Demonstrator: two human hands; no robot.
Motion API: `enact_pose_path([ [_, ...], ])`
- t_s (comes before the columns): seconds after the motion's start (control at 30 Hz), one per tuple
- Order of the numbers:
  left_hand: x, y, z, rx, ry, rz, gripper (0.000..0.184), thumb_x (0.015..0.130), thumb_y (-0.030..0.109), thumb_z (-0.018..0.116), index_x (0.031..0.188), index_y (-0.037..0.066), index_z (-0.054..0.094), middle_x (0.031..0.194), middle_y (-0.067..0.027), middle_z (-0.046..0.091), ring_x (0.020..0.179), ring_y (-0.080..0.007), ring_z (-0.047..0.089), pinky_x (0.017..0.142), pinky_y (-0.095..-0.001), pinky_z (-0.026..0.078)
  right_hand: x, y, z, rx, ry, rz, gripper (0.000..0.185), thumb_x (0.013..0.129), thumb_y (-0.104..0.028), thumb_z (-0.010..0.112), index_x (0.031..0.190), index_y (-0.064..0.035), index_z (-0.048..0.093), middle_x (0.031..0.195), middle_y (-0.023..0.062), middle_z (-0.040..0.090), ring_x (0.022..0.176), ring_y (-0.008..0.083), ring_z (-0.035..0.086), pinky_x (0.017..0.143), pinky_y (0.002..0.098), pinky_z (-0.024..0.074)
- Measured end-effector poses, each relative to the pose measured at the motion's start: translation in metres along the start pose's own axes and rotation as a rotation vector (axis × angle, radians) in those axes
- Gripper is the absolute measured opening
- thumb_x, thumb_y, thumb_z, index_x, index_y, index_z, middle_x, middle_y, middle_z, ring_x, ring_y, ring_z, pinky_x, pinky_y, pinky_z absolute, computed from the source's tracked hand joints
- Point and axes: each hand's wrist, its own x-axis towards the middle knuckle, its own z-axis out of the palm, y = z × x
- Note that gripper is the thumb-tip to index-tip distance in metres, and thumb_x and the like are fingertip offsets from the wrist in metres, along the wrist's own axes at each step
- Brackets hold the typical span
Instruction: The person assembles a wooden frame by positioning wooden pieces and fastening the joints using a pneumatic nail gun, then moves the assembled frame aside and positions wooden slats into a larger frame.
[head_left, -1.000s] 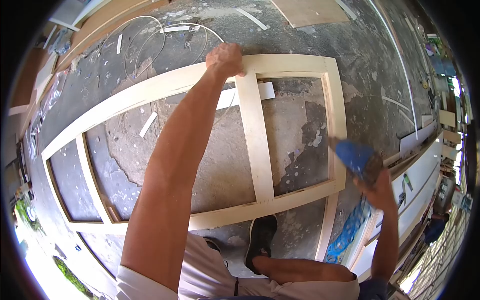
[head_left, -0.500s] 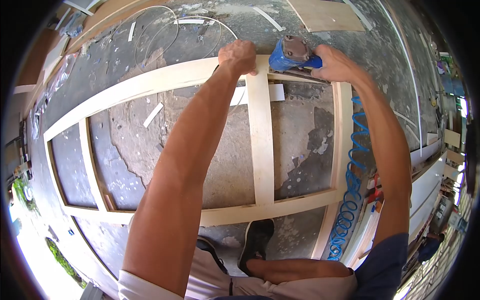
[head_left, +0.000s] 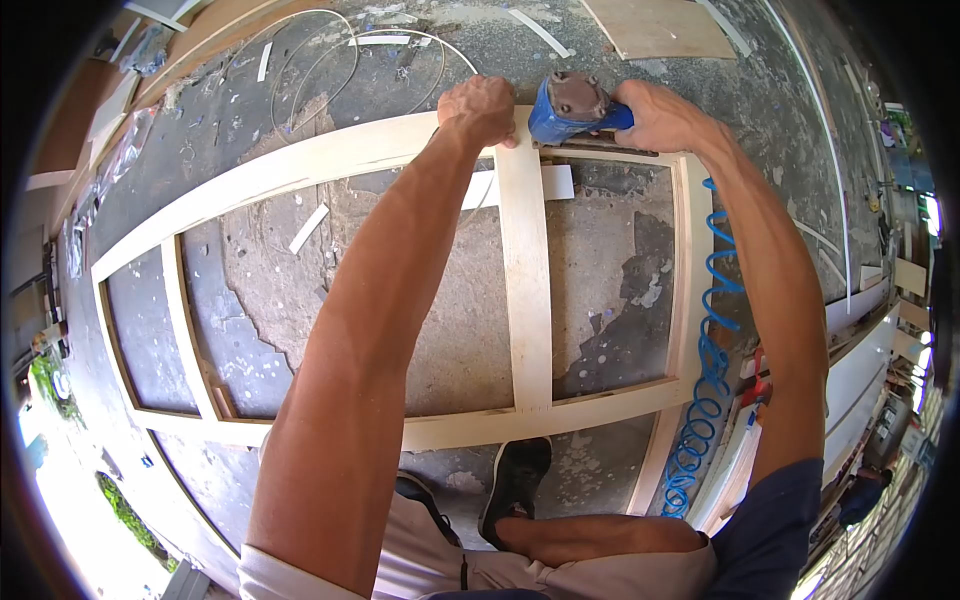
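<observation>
A pale wooden frame (head_left: 290, 165) with crosspieces lies across the floor in front of me. My left hand (head_left: 480, 110) is closed over its far rail, with the thumb down by the top of the middle crosspiece (head_left: 525, 270). In my right hand (head_left: 660, 115) is the handle of a blue nail gun (head_left: 560, 112), its fingers wrapped round the grip and partly hidden. The gun's nose sits at or just over the far rail, right of that crosspiece's end; whether it touches the wood I cannot tell.
A coiled blue air hose (head_left: 712, 390) runs along the frame's right side. White strips (head_left: 310, 228) and a thin board (head_left: 660, 28) lie on the worn floor. A loop of thin cable (head_left: 350, 60) lies beyond the far rail. My shoe (head_left: 518, 485) is beside the near rail.
My right hand and the nail gun have shifted slightly left, closer to my left hand. The left hand keeps its hold at the joint.
</observation>
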Motion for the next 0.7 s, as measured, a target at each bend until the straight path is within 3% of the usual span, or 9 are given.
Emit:
enact_pose_path([
  [0.17,-0.0022,0.0015,0.0004,0.015,0.039,0.001,0.039,0.072,0.029,0.089,0.105,0.014,0.076,0.107,-0.0097,0.075,0.106,-0.0289,0.07,0.089,-0.0415,0.056,0.0006,0.0047,0.0052,0.0,0.092,-0.069,0.034,0.072,-0.014,0.07,0.094,0.0115,0.065,0.086,0.0299,0.065,0.084,0.0422,0.065,0.077,0.0464,0.0493],
  [0.7,-0.0015,0.0,-0.0017,0.032,0.009,0.014,0.043,0.071,0.029,0.089,0.109,0.015,0.075,0.11,-0.0107,0.074,0.107,-0.0302,0.07,0.089,-0.0427,0.056,-0.0033,-0.0018,0.0019,-0.046,0.079,-0.106,0.028,0.072,-0.012,0.069,0.087,0.0115,0.064,0.08,0.0316,0.063,0.078,0.0457,0.064,0.072,0.0489,0.0488],
])
